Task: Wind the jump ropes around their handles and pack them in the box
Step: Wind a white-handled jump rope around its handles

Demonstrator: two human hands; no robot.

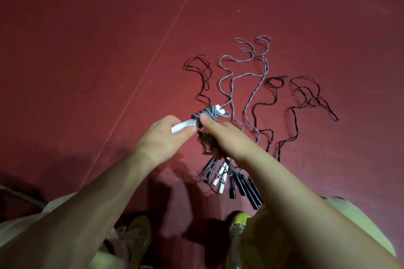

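Loose ropes (258,85) sprawl beyond the grip, spare handles (238,183) lie beneath it; bare mat (87,50) spreads leftward.

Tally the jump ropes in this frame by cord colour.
Grey ropes: 2, one held, one lying loose.
Black ropes: 3, counting looped ends; their handles are partly hidden.
Total: 5.

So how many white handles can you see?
3: one white handle in the left hand with grey rope wound on; two on the floor below the right hand. Others may be hidden.
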